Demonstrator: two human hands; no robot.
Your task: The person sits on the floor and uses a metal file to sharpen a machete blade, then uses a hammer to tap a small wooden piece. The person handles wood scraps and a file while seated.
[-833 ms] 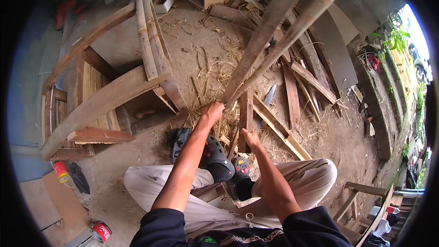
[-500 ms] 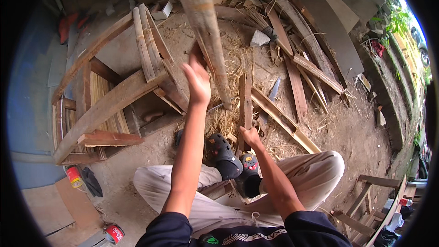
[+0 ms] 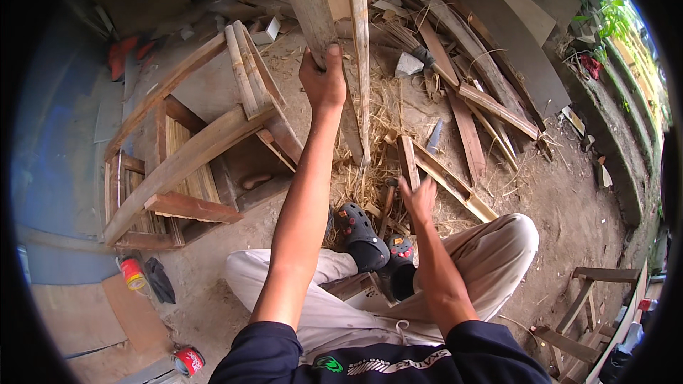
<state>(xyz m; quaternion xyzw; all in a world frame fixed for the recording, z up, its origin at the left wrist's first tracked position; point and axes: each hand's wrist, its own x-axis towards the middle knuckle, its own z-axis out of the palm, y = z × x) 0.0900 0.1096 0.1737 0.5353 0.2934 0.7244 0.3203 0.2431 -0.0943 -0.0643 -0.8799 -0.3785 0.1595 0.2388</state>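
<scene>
My left hand (image 3: 325, 85) is closed round the lower part of a thick bamboo pole (image 3: 306, 3), which stands tilted in front of me. A narrower bamboo strip (image 3: 359, 43) stands beside it; the two run close together near the ground and spread apart toward the top. Before my feet, my right hand (image 3: 421, 200) has its fingers round the near end of a short length of wood (image 3: 408, 158). Its grip is partly blurred. A small dark object (image 3: 391, 182) lies by that hand, too unclear to name. Shavings (image 3: 356, 185) cover the ground under the bamboo.
A wooden frame (image 3: 188, 149) stands on the left. A split bamboo channel (image 3: 455, 188), a saw blade (image 3: 435, 137) and several planks (image 3: 466, 128) lie to the right. Two red cans (image 3: 132, 272) sit at lower left, a small wooden frame (image 3: 576, 313) at lower right.
The bamboo, whole-looking before, now shows two pieces spread apart at the top. My left hand has moved up and closed round the thicker one. My right hand and its wood have shifted right.
</scene>
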